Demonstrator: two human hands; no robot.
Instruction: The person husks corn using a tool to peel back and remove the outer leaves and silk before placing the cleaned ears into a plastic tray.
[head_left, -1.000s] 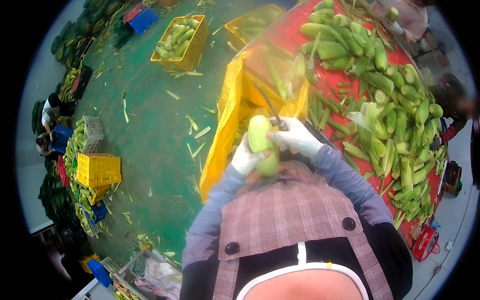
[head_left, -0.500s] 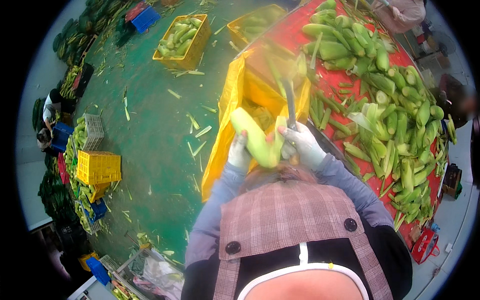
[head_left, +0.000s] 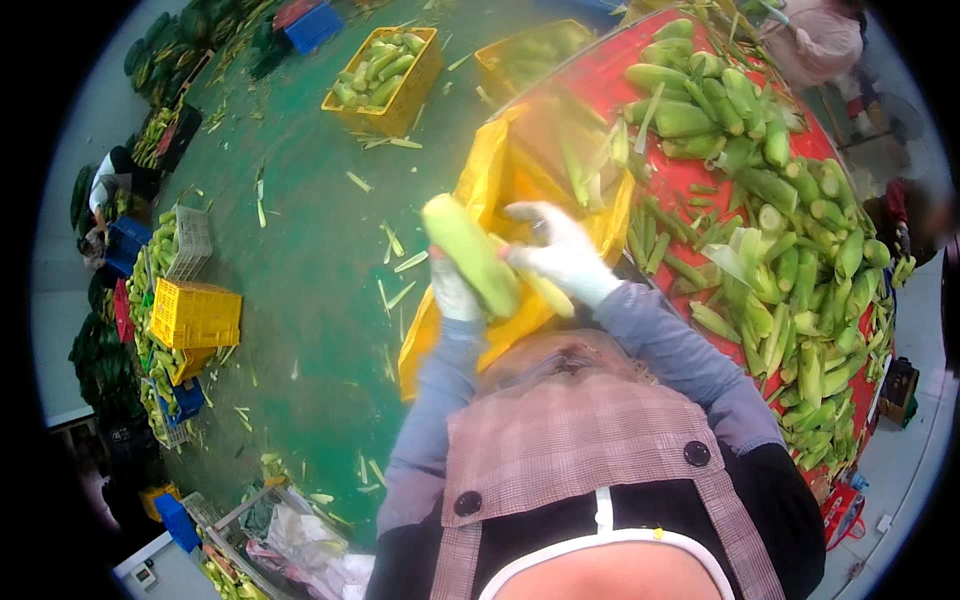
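Observation:
My left hand (head_left: 455, 290) is closed around the lower part of an ear of corn (head_left: 470, 253) in pale green husk, tilted with its top to the upper left. My gloved right hand (head_left: 565, 250) is just right of it, thumb and fingers apart. A pale strip of husk (head_left: 547, 292) lies under the right hand beside the ear; the fingers do not visibly close on it. No knife shows now. Both hands are over a large yellow bag (head_left: 470, 205) with its mouth open, and a blurred green husk leaf (head_left: 573, 172) shows at its far side.
On the right, a red table (head_left: 690, 180) bears a heap of green corn ears (head_left: 790, 270) and loose husks. Yellow crates of corn (head_left: 400, 110) stand on the green floor ahead. More crates (head_left: 195, 315) line the left. Husk scraps litter the floor; another person (head_left: 815, 35) is at the far right.
The knife in my right hand has gone from sight, and that hand's fingers have spread. The ear in my left hand has shifted left, and the pale strip has swung down beside it.

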